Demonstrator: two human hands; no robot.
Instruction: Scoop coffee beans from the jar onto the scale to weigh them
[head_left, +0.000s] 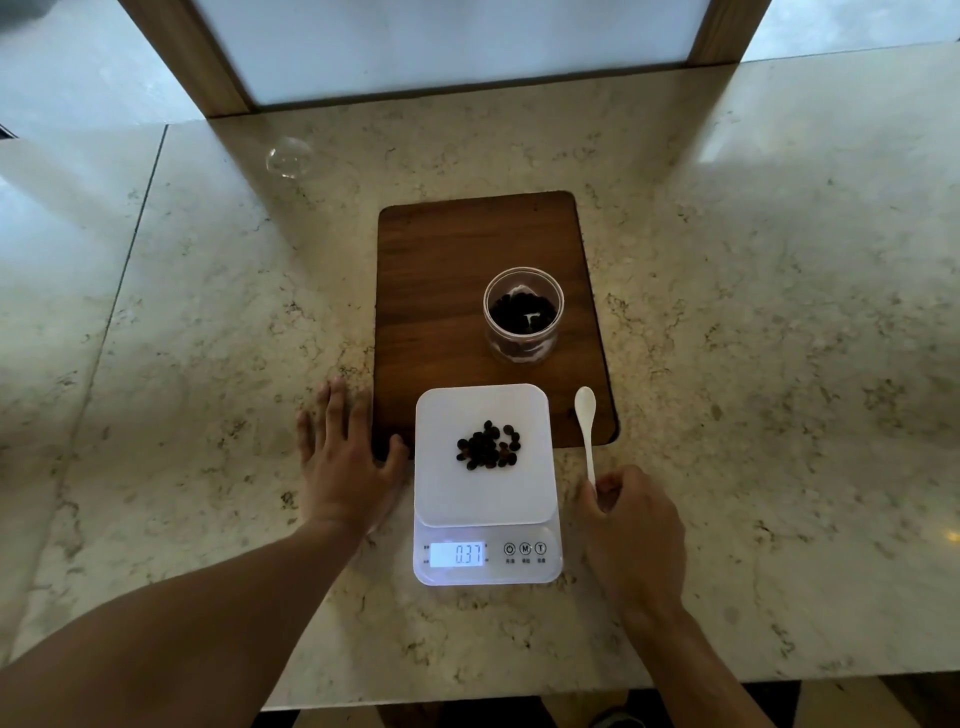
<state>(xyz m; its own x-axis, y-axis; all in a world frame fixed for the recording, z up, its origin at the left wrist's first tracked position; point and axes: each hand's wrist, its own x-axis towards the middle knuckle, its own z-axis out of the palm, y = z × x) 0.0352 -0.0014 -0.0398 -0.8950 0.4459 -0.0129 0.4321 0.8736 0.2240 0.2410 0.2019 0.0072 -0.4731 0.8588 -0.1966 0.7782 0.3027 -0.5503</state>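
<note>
Right hand (631, 525) pinches spoon (587, 431) handle, bowl empty at 12 o'clock, clear of pan | left hand (345, 462) flat, unclenched, at scale's (485, 483) 9 o'clock, likely steadying | beans (488, 446) heaped mid-platform, display 0.37 | open jar (522, 314) at 12 o'clock on board (441, 270), within reach.

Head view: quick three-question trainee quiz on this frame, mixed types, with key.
1. True or false: the scale platform is bare.
2. The white spoon is held by: A) left hand B) right hand C) neither.
3. What does the scale display read?

Key: 1 false, coffee beans lie on it. 2 B, by the handle end. 3 0.37.
</note>
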